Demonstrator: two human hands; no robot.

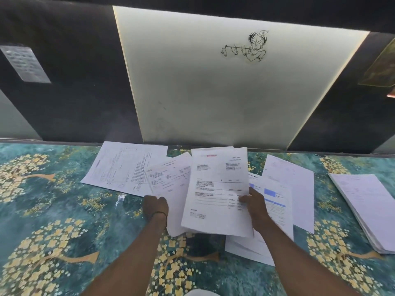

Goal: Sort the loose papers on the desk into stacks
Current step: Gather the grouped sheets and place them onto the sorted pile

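Right hand [255,205] at centre, grip pinching printed sheaf [215,189] at its right edge, thumb on top face; sheaf lifted, tilted above counter [53,210]. Left hand [156,207] near, grip curled round lower edge of second sheet [171,180], which lies partly under sheaf. Loose papers [121,167] lie fanned on counter behind and right of hands. Squared stack [363,210] sits well apart, far right. Counter surface teal with yellow blossom pattern.

Head view, sole camera, wide-angle: looks forward and down, close over left hand [155,207] and right hand [255,207] holding papers [215,178]; desk [53,210] spreads to both sides of them, wall [213,92] rises beyond them.
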